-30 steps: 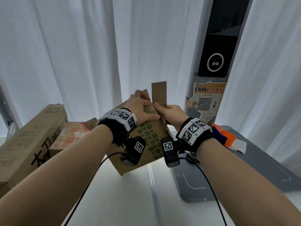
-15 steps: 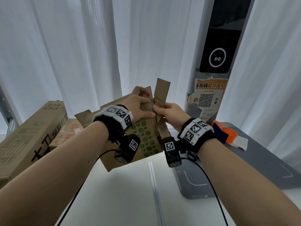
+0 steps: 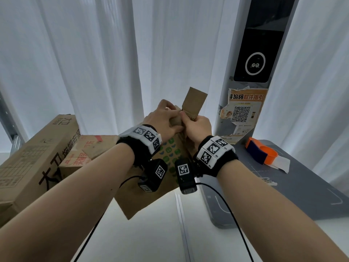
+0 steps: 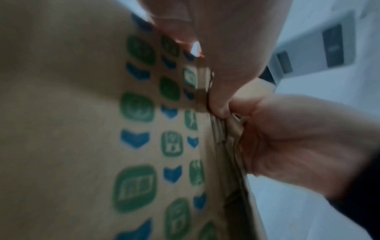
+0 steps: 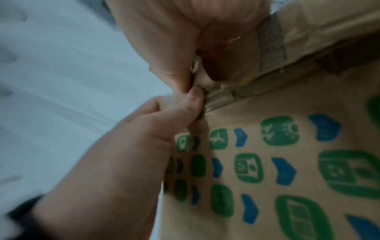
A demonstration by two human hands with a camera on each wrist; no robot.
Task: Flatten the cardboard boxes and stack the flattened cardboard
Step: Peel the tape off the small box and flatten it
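A brown cardboard box [image 3: 171, 154] printed with green and blue icons hangs tilted above the white table [image 3: 151, 233]. My left hand [image 3: 166, 120] and right hand [image 3: 197, 126] grip its top edge side by side, thumbs meeting at a corner seam. One flap [image 3: 194, 101] sticks up above the right hand. In the left wrist view the left hand [image 4: 222, 56] pinches the printed box wall [image 4: 82, 129], with the right hand [image 4: 292, 138] curled on the seam. The right wrist view shows the right hand [image 5: 174, 37] and left hand [image 5: 127, 154] pinching the same box [image 5: 267, 194].
A long brown box [image 3: 37, 167] with black characters and a smaller red-printed box [image 3: 85, 154] lie at the left. On the right, a grey mat [image 3: 292, 195] carries an orange and blue tape dispenser [image 3: 261, 153] and white paper [image 3: 282, 164]. A pillar [image 3: 243, 114] and curtains stand behind.
Both hands have drawn closer together on the box's top seam. The upright flap has leaned over to the right and the box has turned a little.
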